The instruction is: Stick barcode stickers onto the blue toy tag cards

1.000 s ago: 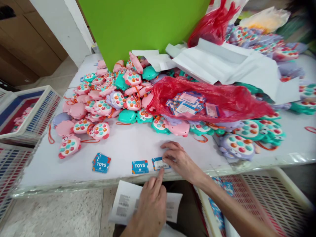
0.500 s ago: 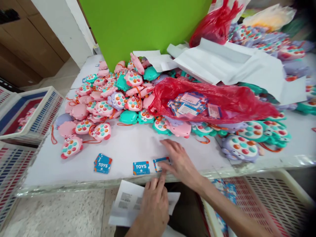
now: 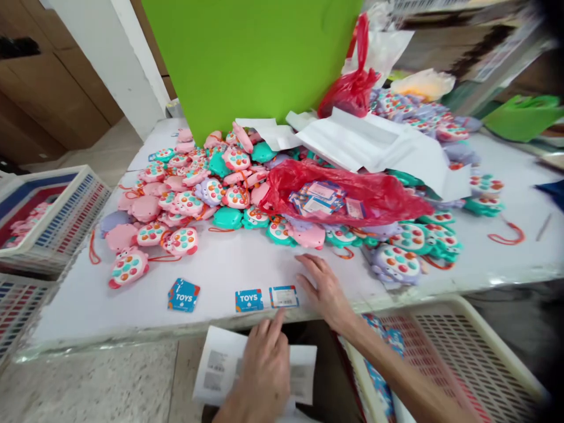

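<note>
The right hand [image 3: 326, 288] lies flat and open on the surface [image 3: 229, 264], just beside a barcode-labelled tag [image 3: 284, 296]. The left hand [image 3: 264, 370] points at that tag, fingers loose, holding nothing I can make out. One tag looks labelled; the "TOYS" tag [image 3: 249, 300] beside it and the heaped toys [image 3: 211, 188] remain.

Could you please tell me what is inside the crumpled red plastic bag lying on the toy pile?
Inside the crumpled red plastic bag a loose stack of blue-bordered printed cards shows at its mouth. The red film hides whatever lies deeper inside.
</note>
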Tool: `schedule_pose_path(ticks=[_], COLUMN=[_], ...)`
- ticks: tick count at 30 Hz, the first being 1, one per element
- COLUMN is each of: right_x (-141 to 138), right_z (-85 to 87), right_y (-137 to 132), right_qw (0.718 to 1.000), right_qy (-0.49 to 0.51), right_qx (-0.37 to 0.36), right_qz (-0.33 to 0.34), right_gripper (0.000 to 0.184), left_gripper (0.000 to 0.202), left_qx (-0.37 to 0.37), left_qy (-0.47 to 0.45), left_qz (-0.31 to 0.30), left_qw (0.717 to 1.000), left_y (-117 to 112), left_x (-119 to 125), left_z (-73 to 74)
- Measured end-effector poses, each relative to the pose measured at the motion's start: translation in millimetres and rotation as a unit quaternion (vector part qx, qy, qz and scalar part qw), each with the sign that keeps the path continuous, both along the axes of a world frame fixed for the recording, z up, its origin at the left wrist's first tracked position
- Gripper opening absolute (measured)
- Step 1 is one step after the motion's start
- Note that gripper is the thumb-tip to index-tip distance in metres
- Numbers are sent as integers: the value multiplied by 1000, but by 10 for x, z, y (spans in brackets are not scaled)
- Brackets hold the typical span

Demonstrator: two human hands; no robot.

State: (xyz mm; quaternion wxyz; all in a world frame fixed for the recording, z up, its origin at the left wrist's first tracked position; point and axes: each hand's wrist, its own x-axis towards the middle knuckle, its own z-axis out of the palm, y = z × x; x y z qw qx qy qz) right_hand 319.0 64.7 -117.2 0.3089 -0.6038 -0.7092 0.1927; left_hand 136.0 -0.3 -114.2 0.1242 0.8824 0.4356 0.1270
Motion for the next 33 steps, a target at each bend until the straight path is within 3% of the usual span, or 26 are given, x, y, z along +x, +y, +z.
schedule_pose_path(ticks=[2,4,7,10,14,17,19,21,24,27,31,33], right_x=[-42,-108,-239,-384,-524,-555,-549,-531,-496,-465,-465,-484], right_z=[172,282,285,210,185,187,168,129,54,-12,-110,-182], right_y=[-207,-457,-797,-991,-1036,-1015,-1014,-1025,-1043,-1049,-1086,-1125], right_qw=[992,965,948,943,931,939,940,938,937,940,919,899], right_qy=[82,154,203,236,252,234,234,238,236,234,307,358], right_qx=[-77,-179,-229,-232,-261,-249,-246,-249,-254,-245,-248,-250], right_qz=[64,118,86,41,48,39,42,43,42,31,6,-22], right_gripper=[32,30,32,27,26,28,28,28,27,27,20,34], left_gripper=[25,26,27,30,31,27,22,28,43,51,50,53], left_qx=[-26,-97,-188,-203,-185,-121,-57,-51,-174,-242,-224,-240], left_qy=[-22,-59,-96,-89,-111,-155,-166,-167,-224,-337,-426,-448], left_qz=[17,50,107,147,170,171,229,333,449,469,455,456], left_qw=[999,992,972,964,962,965,958,927,847,779,749,731], left_y=[-5,2,23,19,-47,-161,-278,-420,-611,-694,-655,-630], left_x=[-165,-333,-503,-535,-518,-678,-900,-1149,-1391,-1390,-1237,-1185], left_z=[184,376,556,571,508,456,396,314,195,137,157,179])
